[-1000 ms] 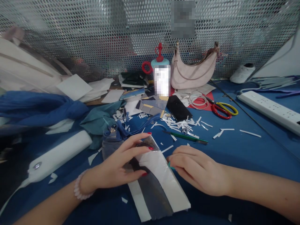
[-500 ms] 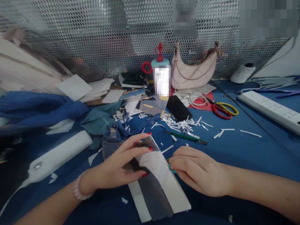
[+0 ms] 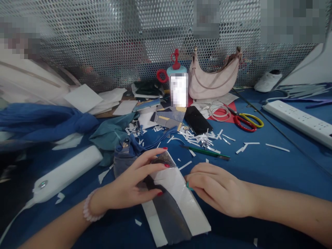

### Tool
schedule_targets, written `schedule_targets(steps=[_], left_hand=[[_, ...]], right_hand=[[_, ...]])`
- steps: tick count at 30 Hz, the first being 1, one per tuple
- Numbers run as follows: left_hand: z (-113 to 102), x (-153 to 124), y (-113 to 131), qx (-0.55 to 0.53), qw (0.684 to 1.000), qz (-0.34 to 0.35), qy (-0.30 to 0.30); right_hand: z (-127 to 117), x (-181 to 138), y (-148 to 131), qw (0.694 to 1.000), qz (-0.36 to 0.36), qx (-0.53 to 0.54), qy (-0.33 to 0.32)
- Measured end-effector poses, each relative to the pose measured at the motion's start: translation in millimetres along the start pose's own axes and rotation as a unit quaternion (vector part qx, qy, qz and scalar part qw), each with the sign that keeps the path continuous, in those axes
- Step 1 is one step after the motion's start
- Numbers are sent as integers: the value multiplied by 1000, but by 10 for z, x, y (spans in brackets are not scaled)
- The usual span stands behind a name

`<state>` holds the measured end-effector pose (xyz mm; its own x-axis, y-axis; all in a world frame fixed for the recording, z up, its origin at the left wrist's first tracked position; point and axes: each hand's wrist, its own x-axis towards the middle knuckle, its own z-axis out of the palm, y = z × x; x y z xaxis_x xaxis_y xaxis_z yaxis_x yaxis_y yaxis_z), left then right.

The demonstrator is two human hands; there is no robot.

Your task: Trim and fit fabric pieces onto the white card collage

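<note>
Both hands work a grey-and-white strip (image 3: 172, 204): left hand (image 3: 135, 185) pressing flat, right hand (image 3: 218, 188) pinching its edge; no writing legible.

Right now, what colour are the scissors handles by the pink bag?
One red, one yellow on the scissors, right of the pink bag; head view.

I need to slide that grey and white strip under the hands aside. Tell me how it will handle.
The grey and white strip lies flat and thin, so it is probably light and floppy. Its white band looks glossy, perhaps slippery. The left hand presses it down; freed, it may shift easily on the blue table.
</note>
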<state>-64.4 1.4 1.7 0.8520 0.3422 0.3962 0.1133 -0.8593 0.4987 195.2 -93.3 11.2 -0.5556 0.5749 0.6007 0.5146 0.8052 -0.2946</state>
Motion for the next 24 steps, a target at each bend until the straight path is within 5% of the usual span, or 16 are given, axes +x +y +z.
schedule_targets(steps=[24], left_hand=[[-12,-36,-3,-1,1000,1,-16]], right_hand=[[-7,21,4,1000,0,-3,2]])
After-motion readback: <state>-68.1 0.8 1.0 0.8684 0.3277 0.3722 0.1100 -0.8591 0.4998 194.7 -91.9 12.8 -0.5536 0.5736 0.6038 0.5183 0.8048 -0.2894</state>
